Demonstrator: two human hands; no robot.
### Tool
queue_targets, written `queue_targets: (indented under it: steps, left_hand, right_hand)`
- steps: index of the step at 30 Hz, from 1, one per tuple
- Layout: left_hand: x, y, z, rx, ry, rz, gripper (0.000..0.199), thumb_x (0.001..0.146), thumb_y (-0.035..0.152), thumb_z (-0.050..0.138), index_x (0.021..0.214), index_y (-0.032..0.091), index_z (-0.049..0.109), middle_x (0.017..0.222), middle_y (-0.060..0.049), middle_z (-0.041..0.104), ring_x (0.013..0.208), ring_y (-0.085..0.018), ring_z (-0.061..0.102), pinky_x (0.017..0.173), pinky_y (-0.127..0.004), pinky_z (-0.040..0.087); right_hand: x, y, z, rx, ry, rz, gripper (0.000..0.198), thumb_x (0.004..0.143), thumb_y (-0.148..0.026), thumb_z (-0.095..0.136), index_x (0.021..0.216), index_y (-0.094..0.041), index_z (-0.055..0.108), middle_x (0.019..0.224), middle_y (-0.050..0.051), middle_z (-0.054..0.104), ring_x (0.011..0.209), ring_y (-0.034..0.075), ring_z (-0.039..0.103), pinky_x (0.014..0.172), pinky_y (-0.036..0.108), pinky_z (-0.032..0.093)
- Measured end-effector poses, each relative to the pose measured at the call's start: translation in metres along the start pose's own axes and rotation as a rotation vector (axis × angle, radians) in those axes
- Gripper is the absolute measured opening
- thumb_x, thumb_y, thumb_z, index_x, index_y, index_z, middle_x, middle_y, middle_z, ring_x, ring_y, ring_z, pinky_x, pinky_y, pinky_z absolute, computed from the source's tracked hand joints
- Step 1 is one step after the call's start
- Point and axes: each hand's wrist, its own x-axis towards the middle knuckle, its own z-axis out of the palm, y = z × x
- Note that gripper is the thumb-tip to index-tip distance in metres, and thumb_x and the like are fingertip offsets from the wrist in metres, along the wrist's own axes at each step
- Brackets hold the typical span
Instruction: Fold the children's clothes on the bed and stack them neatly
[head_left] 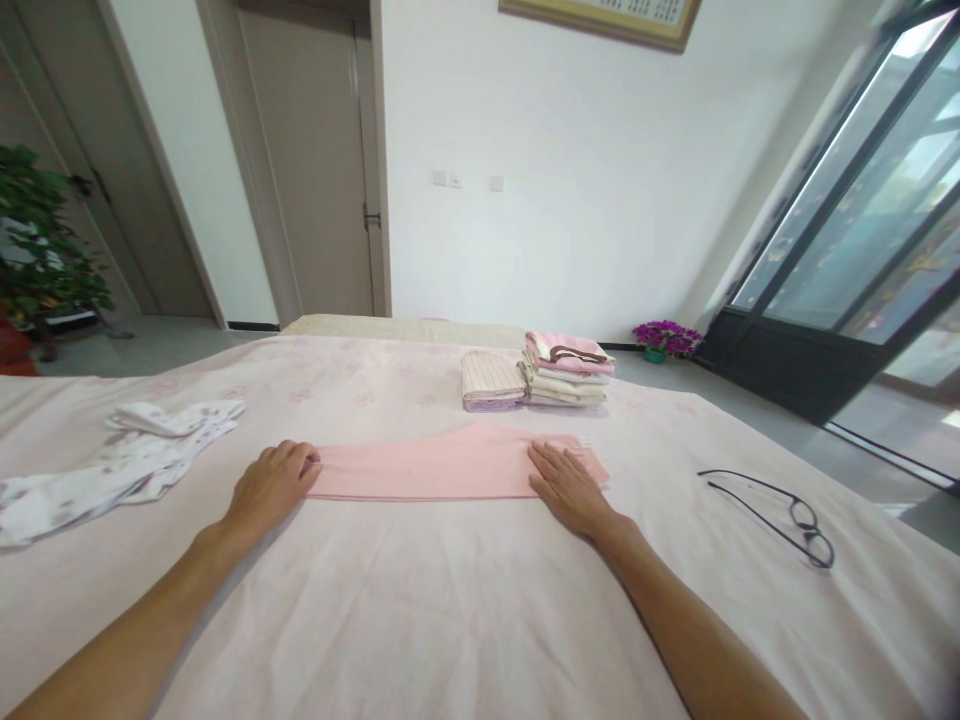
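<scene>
A pair of pink pants (427,465) lies on the bed, folded lengthwise into a long flat strip running left to right. At its narrow left end, my left hand (274,480) has its fingers curled closed on the cloth edge. My right hand (566,485) rests flat on the wider right end, fingers stretched out and palm down, covering part of it. A small pale tag shows just beyond that hand.
Behind the pants stand a striped folded cloth (491,380) and a taller stack of folded clothes (568,370). A white patterned garment (150,455) lies loosely at the left. Eyeglasses (802,525) sit at the right on the pale pink bedsheet (420,610).
</scene>
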Motion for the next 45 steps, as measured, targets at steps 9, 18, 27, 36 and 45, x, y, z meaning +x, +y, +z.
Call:
queue_targets:
  steps: [9, 18, 27, 36, 45]
  left_hand:
    - [-0.002, -0.026, 0.003, -0.292, -0.03, -0.168, 0.023, 0.088, 0.036, 0.047, 0.098, 0.022, 0.063, 0.106, -0.005, 0.064, 0.097, -0.019, 0.062, 0.083, -0.026, 0.046]
    - [0.002, -0.044, -0.005, -0.366, -0.191, -0.396, 0.038, 0.08, 0.045, 0.06, 0.111, 0.023, 0.062, 0.11, -0.005, 0.07, 0.095, -0.021, 0.066, 0.075, -0.026, 0.045]
    - [0.0, -0.041, -0.017, -0.286, -0.274, -0.414, 0.034, 0.079, 0.055, 0.056, 0.093, 0.025, 0.067, 0.093, -0.002, 0.072, 0.082, -0.022, 0.065, 0.062, -0.027, 0.038]
    - [-0.002, -0.033, -0.025, -0.217, -0.301, -0.411, 0.033, 0.082, 0.053, 0.05, 0.08, 0.024, 0.065, 0.088, -0.003, 0.071, 0.078, -0.022, 0.064, 0.059, -0.027, 0.034]
    - [-0.004, -0.028, -0.027, -0.256, -0.232, -0.376, 0.023, 0.083, 0.042, 0.05, 0.079, 0.022, 0.06, 0.082, -0.003, 0.068, 0.075, -0.02, 0.062, 0.058, -0.027, 0.03]
  right_hand:
    - [-0.001, -0.004, -0.011, -0.012, 0.057, -0.044, 0.054, 0.102, -0.043, 0.032, 0.15, -0.019, 0.038, 0.158, 0.011, 0.03, 0.147, 0.025, 0.025, 0.118, 0.054, 0.021]
    - [0.008, -0.018, -0.017, 0.04, 0.029, -0.212, 0.05, 0.103, -0.041, 0.033, 0.148, -0.024, 0.041, 0.156, 0.008, 0.035, 0.146, 0.025, 0.027, 0.118, 0.054, 0.022]
    - [0.069, -0.098, -0.002, 0.009, -0.003, -0.393, 0.048, 0.101, -0.038, 0.041, 0.143, -0.015, 0.048, 0.157, 0.017, 0.029, 0.147, 0.03, 0.023, 0.117, 0.055, 0.023]
    - [0.077, -0.206, 0.009, 0.245, -0.097, -0.459, 0.07, 0.1, -0.056, 0.031, 0.155, -0.012, 0.025, 0.16, 0.014, 0.022, 0.148, 0.027, 0.019, 0.121, 0.048, 0.014]
    - [0.102, -0.241, -0.004, 0.268, -0.144, -0.38, 0.066, 0.102, -0.051, 0.029, 0.152, -0.009, 0.031, 0.159, 0.015, 0.025, 0.149, 0.027, 0.018, 0.121, 0.05, 0.011]
